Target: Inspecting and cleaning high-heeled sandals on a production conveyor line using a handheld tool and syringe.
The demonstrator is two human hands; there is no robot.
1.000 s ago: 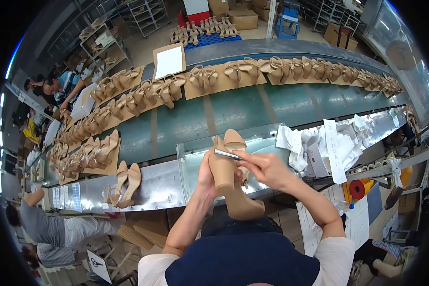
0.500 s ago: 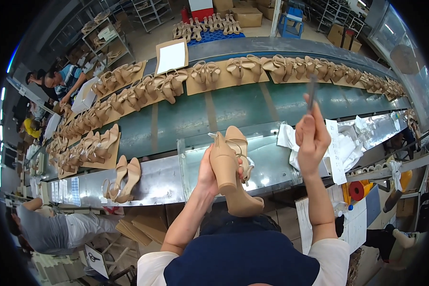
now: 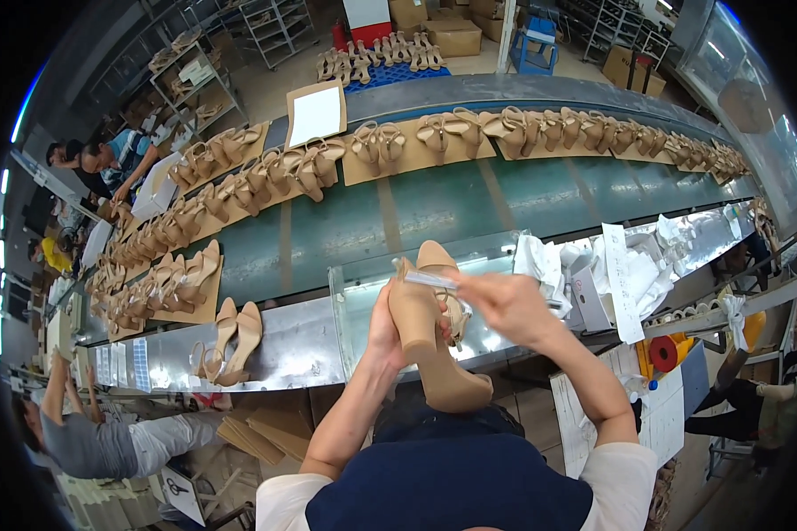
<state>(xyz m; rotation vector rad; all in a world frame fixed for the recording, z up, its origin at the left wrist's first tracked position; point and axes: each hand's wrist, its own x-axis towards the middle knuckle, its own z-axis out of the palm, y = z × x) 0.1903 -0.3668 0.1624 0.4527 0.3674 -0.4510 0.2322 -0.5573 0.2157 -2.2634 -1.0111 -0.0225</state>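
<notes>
My left hand (image 3: 383,329) is closed around a tan block-heeled sandal (image 3: 412,310), held over the front edge of the bench with its heel toward me. Close behind and below it shows more tan footwear, a toe (image 3: 436,257) and a strap; whether this is a second sandal in the same grip I cannot tell. My right hand (image 3: 509,305), smeared by motion, is closed on a slim grey metal tool (image 3: 429,280). The tool lies across the top of the heel part, at the sandal's upper edge. Its exact kind is not clear.
Behind the bench runs a green conveyor belt (image 3: 345,212) with rows of tan sandals (image 3: 376,142) on cardboard. A sandal pair (image 3: 230,341) stands on the metal bench to the left. White paper (image 3: 536,261) and an open box (image 3: 593,296) lie right. A person (image 3: 88,429) works at far left.
My right hand has swung down and left from a raised position, bringing the tool onto the sandal. My left hand and the sandal have barely moved. The person at far left has raised their arms.
</notes>
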